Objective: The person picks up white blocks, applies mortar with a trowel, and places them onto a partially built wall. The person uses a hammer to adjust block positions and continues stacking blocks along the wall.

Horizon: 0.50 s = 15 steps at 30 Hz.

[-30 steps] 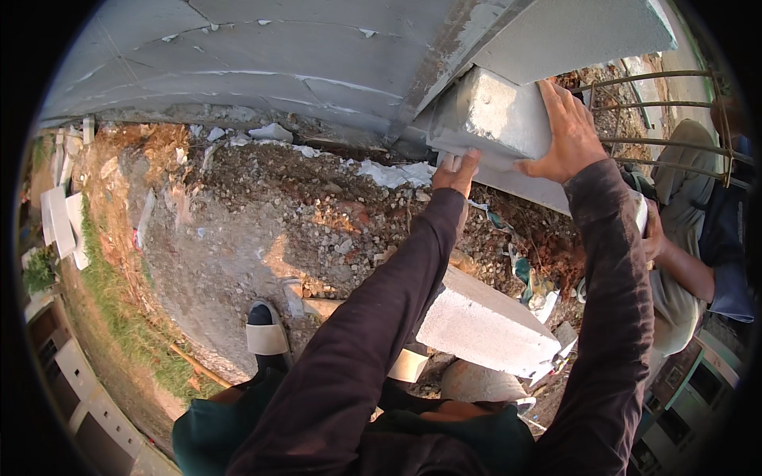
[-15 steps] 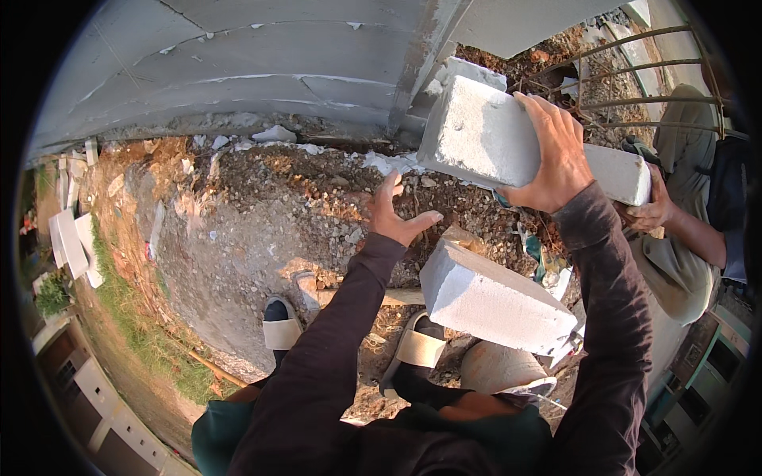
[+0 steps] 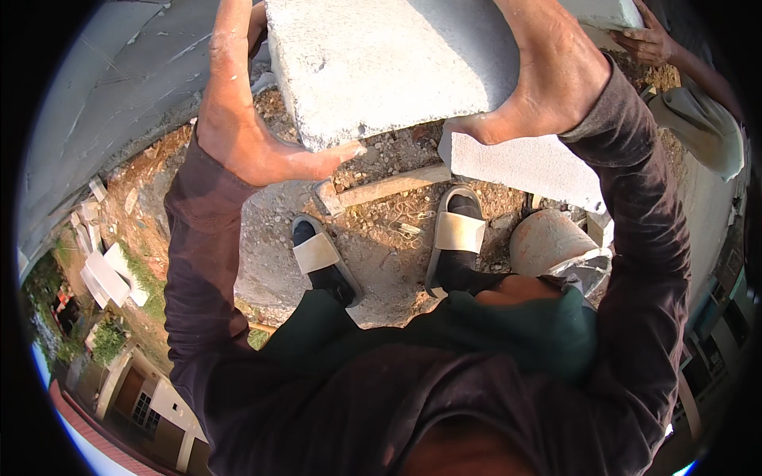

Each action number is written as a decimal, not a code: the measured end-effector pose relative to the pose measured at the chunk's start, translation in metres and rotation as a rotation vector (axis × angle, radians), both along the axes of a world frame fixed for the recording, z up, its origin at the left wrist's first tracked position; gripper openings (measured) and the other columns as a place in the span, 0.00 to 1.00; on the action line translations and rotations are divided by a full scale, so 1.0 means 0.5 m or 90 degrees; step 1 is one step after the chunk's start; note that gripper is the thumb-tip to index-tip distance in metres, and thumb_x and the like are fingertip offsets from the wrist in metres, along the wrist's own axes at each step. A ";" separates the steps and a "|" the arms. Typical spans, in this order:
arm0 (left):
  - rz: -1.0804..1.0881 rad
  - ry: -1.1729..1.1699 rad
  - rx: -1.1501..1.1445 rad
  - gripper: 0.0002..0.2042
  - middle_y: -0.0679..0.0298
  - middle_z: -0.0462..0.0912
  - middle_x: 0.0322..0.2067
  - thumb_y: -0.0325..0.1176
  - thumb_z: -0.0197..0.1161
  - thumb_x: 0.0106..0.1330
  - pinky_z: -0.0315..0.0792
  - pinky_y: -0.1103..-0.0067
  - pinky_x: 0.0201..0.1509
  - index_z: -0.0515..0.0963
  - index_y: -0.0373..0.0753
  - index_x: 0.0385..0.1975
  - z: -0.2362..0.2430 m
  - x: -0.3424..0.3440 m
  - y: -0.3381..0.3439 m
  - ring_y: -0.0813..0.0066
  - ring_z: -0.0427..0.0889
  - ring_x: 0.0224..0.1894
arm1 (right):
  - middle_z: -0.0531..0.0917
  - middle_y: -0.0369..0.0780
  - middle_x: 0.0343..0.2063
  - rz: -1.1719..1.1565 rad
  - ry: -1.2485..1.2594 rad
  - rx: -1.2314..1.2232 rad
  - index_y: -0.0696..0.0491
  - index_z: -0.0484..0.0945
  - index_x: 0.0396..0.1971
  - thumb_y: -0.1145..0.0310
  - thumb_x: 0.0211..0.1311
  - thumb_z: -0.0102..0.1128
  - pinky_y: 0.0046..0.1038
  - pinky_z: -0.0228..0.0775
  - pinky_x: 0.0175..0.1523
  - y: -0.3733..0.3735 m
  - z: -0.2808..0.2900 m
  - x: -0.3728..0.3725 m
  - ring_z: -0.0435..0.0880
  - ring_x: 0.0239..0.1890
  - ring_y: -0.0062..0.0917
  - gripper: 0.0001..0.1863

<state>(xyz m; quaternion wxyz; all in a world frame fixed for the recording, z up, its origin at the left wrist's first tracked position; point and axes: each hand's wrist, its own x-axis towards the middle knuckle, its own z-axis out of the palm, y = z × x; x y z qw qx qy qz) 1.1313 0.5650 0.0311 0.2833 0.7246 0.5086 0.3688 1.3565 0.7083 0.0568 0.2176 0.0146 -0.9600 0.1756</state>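
Note:
I hold a large light grey, rough-faced block (image 3: pixel 389 55) up close at the top middle of the view. My left hand (image 3: pixel 246 127) grips its left side, thumb at the lower corner and fingers along the edge. My right hand (image 3: pixel 544 87) grips its right side, thumb along the lower right, fingertips out of frame. Behind and below the block, another pale block (image 3: pixel 520 170) lies on the rubble, beside a wooden piece (image 3: pixel 389 189).
A grey wall (image 3: pixel 95 95) runs along the upper left. A co-worker's hand (image 3: pixel 643 44) touches a pale block (image 3: pixel 603 9) at the upper right. A cylindrical container (image 3: pixel 548 246) lies by my sandalled feet (image 3: pixel 456 242). Pale boards (image 3: pixel 107 278) lie near grass at the left.
The block has come away from the wall and is now lifted close to me. My left hand, off it half a second ago, grips it again. The view has shifted.

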 end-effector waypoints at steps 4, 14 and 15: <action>0.118 0.060 -0.014 0.57 0.46 0.66 0.52 0.33 0.71 0.31 0.66 0.69 0.56 0.40 0.34 0.64 0.052 0.010 -0.075 0.56 0.72 0.52 | 0.68 0.51 0.50 -0.066 0.018 -0.064 0.59 0.59 0.56 0.55 0.30 0.75 0.39 0.60 0.55 -0.056 -0.030 0.005 0.69 0.51 0.42 0.50; 0.314 0.469 -0.192 0.55 0.46 0.69 0.49 0.47 0.73 0.29 0.62 0.65 0.56 0.50 0.35 0.61 0.005 -0.203 -0.287 0.55 0.71 0.52 | 0.69 0.46 0.50 -0.130 -0.554 -0.148 0.52 0.65 0.54 0.49 0.53 0.55 0.40 0.55 0.60 -0.386 -0.350 0.011 0.65 0.55 0.39 0.32; 0.329 0.501 -0.211 0.55 0.47 0.69 0.49 0.49 0.73 0.28 0.61 0.64 0.56 0.50 0.36 0.61 -0.015 -0.225 -0.312 0.56 0.71 0.52 | 0.68 0.46 0.50 -0.155 -0.573 -0.146 0.51 0.64 0.55 0.49 0.53 0.55 0.41 0.53 0.61 -0.397 -0.408 0.016 0.65 0.55 0.39 0.32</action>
